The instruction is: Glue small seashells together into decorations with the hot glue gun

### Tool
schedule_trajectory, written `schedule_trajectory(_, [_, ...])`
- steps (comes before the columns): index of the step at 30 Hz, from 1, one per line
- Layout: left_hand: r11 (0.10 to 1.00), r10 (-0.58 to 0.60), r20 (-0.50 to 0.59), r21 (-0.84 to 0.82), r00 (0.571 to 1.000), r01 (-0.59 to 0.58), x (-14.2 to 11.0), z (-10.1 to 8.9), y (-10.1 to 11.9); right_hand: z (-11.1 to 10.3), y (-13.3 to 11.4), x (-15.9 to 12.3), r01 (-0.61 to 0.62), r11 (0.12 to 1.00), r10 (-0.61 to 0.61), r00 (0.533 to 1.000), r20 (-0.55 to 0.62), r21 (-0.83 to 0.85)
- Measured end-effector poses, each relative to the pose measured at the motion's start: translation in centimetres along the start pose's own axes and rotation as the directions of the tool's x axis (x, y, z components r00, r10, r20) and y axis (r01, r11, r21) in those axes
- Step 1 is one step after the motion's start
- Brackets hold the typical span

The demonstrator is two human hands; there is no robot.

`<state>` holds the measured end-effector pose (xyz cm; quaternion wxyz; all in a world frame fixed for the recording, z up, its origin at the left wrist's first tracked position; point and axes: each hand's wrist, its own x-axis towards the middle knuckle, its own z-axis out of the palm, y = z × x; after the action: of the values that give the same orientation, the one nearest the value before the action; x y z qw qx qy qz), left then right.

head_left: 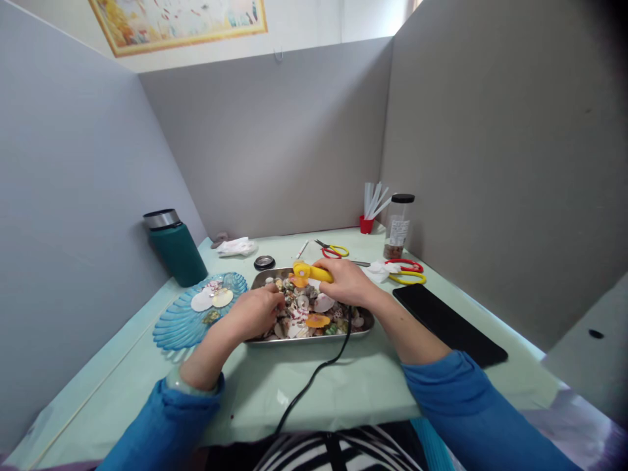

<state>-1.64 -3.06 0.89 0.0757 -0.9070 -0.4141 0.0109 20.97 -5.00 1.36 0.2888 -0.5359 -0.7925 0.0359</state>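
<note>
A metal tray (303, 339) full of mixed seashells (298, 314) lies in front of me. My right hand (346, 281) is wrapped round a yellow hot glue gun (313, 271), held over the tray's back part with its nozzle end to the left. From it a black cord (318, 371) runs down across the tray to the table's front edge. My left hand (258, 311) reaches into the shells at the tray's left side with its fingers bent together; whatever is between the fingertips is hidden. Left of the tray sits a blue shell-shaped plate (171, 327) bearing a few pale shells (216, 297).
A green bottle (176, 252) stands at the left, with a black lid (264, 262) nearby. Behind the tray lie small scissors (333, 250); larger scissors (409, 271) and a black phone (449, 320) are rightward. A clear jar (398, 229) and red cup (366, 225) of glue sticks stand by grey partitions.
</note>
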Motion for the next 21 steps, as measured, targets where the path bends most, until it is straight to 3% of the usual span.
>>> schedule_trajectory(11, [0.982, 0.002, 0.125, 0.188, 0.992, -0.026, 1.6, -0.4, 1.3, 0.0, 0.0, 0.0, -0.006, 1.0, 0.006, 1.0, -0.004, -0.031])
schedule_trajectory(16, [0.993, -0.001, 0.058, 0.122, 0.998, -0.006, 1.4, -0.1, 0.7, 0.0, 0.0, 0.0, -0.005, 0.999, 0.005, 1.0, 0.003, -0.032])
schedule_trajectory(21, [1.0, 0.004, 0.116, 0.026, 0.993, -0.008, 1.7, -0.2, 0.9, 0.1, 0.1, 0.0, -0.006, 1.0, 0.006, 1.0, 0.01, -0.018])
